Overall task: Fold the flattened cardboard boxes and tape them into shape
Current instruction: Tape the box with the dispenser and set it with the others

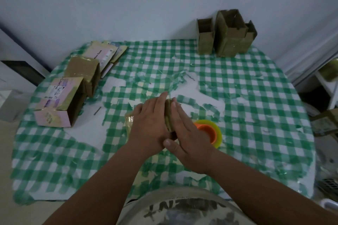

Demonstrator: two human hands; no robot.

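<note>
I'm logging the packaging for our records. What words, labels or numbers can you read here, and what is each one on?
"Con": start of a cut-off word on the pink box at the left.
"...ine Took": uncertain, on the flattened pink box behind it.
White label on the pink box: too small to read.
Shirt print: upside down, unreadable.

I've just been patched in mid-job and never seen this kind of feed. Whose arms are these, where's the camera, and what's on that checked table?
There is no machine here: a person works bare-handed, and the single picture comes from a camera worn on their head, looking down. The left hand and right hand press flat against either side of a small cardboard box, fingers straight. Just right of them sits a yellow tape roll with an orange core. On the green checked tablecloth, taped boxes lie at the left with flattened boxes behind them, and open upright boxes stand at the far right by the wall.
</note>
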